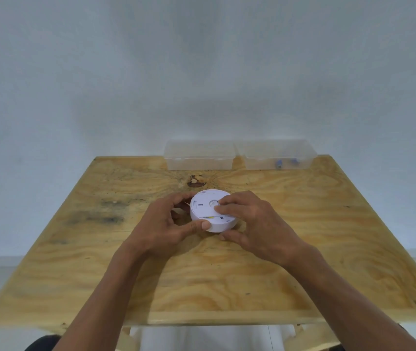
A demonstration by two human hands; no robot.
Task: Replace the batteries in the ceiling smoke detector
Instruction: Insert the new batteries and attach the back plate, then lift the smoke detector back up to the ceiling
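Near the desk's centre, the left hand grips the upturned smoke detector's rim while the right hand presses curled fingers on its back, apparently opening it; next, probably twist the backplate free.

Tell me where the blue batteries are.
In the head view, the blue batteries lie inside the right clear box at the table's far edge, beyond the smoke detector.

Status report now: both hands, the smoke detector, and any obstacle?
Left hand grips smoke detector at its side. Right hand holds it, fingers on top. Detector back-up on table. Nothing in the way.
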